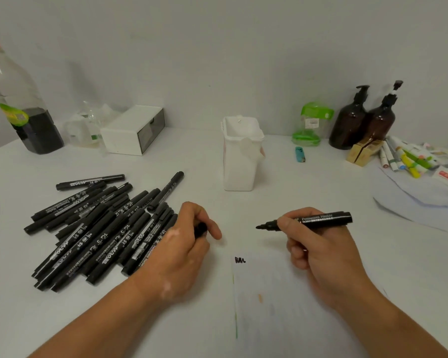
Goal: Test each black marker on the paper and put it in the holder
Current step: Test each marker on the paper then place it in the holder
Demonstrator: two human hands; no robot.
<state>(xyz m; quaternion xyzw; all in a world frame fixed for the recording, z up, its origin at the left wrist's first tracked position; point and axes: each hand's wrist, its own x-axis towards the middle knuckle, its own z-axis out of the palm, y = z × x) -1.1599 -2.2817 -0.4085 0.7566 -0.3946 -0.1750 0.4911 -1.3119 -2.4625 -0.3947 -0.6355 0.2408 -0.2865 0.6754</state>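
Observation:
My right hand (318, 251) grips an uncapped black marker (321, 220), its tip pointing left above the table. Curled in my left hand (184, 244) is the marker's black cap (200, 229). A sheet of white paper (282, 306) lies between my forearms, with a short black scribble (239, 260) near its top left corner. The white holder (239, 153) stands upright beyond my hands at the middle of the table. A pile of several capped black markers (101, 228) lies on the left, just beside my left hand.
At the back stand a clear bottle with dark liquid (21, 104), a white drawer box (133, 129), a green container (311, 124) and two brown pump bottles (362, 120). A blue lighter (300, 154) lies behind the holder. Coloured markers (409, 158) lie at the right.

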